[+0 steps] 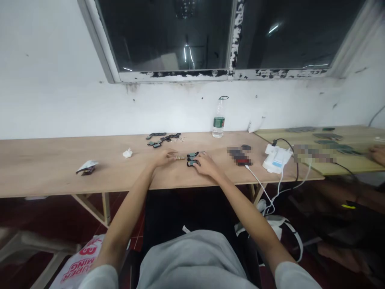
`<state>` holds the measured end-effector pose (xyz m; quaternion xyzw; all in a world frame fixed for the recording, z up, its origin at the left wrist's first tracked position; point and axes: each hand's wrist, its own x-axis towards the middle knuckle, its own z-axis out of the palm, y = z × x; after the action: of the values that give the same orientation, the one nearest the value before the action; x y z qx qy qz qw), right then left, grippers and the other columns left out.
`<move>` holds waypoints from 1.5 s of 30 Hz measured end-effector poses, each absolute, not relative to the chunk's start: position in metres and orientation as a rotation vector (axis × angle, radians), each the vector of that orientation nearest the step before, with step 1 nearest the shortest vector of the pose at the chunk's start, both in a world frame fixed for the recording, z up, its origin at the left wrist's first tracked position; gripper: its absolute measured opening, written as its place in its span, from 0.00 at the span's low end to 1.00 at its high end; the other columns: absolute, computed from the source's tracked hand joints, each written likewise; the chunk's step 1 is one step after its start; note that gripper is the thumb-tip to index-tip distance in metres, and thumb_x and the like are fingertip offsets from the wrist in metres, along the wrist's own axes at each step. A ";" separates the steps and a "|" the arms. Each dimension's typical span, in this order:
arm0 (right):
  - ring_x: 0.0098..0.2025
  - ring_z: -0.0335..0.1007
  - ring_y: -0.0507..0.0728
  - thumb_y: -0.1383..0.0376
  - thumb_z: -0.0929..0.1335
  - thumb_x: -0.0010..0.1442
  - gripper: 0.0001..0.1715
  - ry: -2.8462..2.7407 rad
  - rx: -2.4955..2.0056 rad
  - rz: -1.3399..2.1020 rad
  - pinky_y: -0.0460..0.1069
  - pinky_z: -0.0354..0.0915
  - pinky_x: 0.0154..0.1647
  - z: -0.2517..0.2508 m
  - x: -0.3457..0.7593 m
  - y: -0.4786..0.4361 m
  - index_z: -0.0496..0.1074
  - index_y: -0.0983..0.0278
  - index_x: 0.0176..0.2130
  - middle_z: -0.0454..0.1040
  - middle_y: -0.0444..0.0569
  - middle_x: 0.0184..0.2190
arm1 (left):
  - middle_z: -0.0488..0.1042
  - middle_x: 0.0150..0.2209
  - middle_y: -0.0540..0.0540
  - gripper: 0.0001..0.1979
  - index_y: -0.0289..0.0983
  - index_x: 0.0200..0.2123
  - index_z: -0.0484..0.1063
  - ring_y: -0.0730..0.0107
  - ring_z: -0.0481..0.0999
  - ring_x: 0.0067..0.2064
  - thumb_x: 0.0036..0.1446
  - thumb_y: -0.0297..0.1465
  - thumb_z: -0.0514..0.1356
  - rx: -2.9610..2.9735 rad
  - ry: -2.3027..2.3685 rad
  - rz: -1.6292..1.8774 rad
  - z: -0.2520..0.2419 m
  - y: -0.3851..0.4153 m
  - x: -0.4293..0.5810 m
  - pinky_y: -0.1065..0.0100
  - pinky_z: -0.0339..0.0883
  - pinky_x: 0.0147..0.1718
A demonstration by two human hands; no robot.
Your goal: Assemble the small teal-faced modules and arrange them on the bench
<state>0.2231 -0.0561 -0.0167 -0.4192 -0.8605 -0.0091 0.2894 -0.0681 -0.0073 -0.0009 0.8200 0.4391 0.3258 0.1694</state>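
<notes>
While resting on a pale wooden table (pixel 60 168), the left hand (pixel 164 157) lies open beside tan beads (pixel 180 157); the right hand (pixel 206 165) curls onto black-and-teal plastic pieces (pixel 192 159). Any grip is unclear.

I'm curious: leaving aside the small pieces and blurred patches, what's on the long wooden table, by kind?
Plastic water bottle: 1
Crumpled white tissue: 1
White wrapper: 1
White corded device: 1
White paper-like piece by the wall: 1
Total: 5

Wall (pixel 45 80): bright, flat overhead light
Window (pixel 168 36): dark, streaky glare
Floor (pixel 60 212): dim, shadowed
Edges: wide-angle bending
Table (pixel 60 164): pixelated patches (pixel 240 156) at right
</notes>
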 end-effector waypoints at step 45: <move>0.41 0.78 0.60 0.57 0.75 0.56 0.20 -1.769 -0.734 1.057 0.53 0.71 0.45 -0.008 0.222 -0.072 0.80 0.65 0.45 0.82 0.54 0.41 | 0.82 0.47 0.42 0.11 0.39 0.43 0.83 0.59 0.83 0.46 0.64 0.33 0.61 2.795 0.925 1.113 0.006 -0.089 -0.011 0.66 0.77 0.45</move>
<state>0.2222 -0.0715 -0.0079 -0.2981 -0.7185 0.4291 0.4590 -0.0107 -0.0890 0.0063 0.8880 0.2939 0.3535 -0.0028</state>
